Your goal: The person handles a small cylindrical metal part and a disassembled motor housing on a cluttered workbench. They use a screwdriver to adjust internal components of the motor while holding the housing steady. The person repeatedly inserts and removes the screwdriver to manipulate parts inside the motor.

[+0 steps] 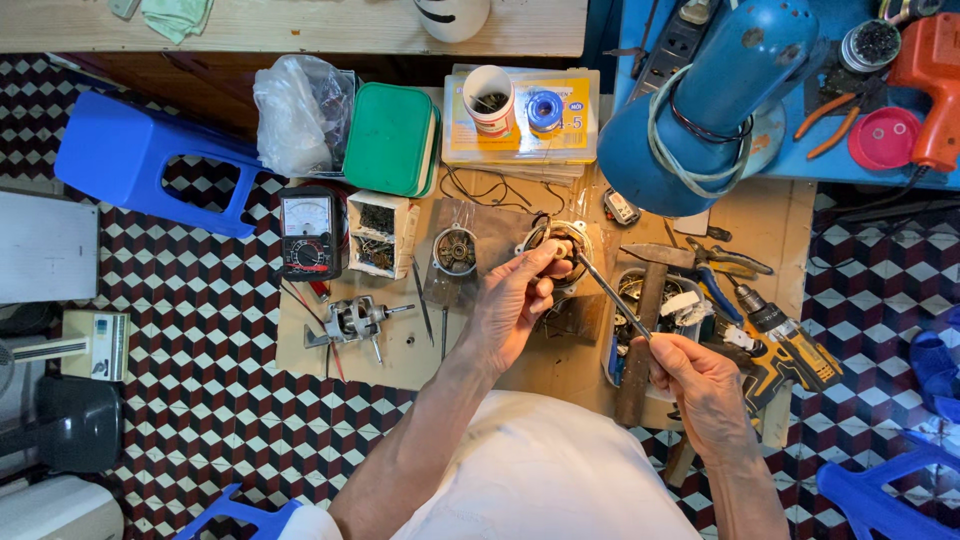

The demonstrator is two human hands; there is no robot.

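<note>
My left hand (515, 300) is closed over the rim of a round metal motor housing (562, 240) with dark wires, on the low wooden board (460, 360). My right hand (700, 385) grips the handle of a screwdriver (610, 292). Its metal shaft slants up and left, with the tip at the housing beside my left thumb. A motor rotor with a shaft (352, 320) lies on the board to the left. A small round metal part (456, 250) sits just left of the housing.
A multimeter (310, 232), a small parts box (380, 233), a green lidded box (390, 138) and a plastic bag (298, 110) stand at the back left. A hammer (648, 300), pliers (725, 262) and a yellow drill (790, 345) lie to the right. A blue lamp (715, 90) hangs over the back.
</note>
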